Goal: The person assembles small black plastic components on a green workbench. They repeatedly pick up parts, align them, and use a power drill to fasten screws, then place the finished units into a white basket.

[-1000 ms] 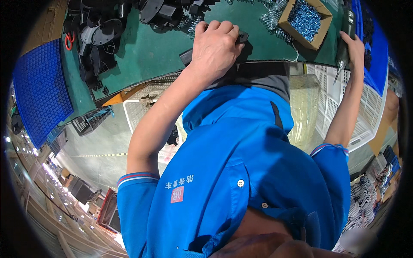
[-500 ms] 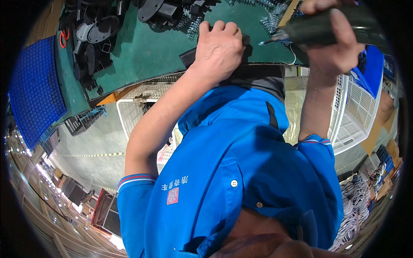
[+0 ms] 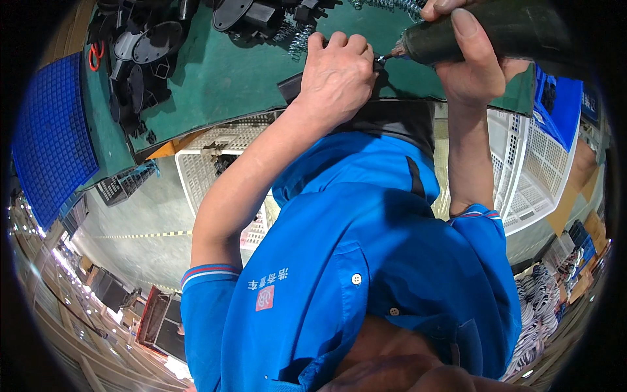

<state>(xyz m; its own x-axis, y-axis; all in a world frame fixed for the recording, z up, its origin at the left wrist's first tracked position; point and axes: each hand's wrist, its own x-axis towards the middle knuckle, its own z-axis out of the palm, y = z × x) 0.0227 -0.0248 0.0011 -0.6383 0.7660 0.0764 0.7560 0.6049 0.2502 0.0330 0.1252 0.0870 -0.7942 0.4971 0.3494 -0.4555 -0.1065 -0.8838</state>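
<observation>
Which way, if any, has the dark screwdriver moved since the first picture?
Yes: the screwdriver has moved left over the green table, its tip now beside the left hand.

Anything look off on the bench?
Nothing clearly damaged or spilled. Loose springs lie untidily beside the jumbled black parts beyond the left hand. That hand hides much of the black piece, so I can't judge it.

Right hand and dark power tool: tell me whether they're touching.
Touching. The head view shows the right hand wrapped around the dark power tool, its thumb lying across the tool's body.
</observation>
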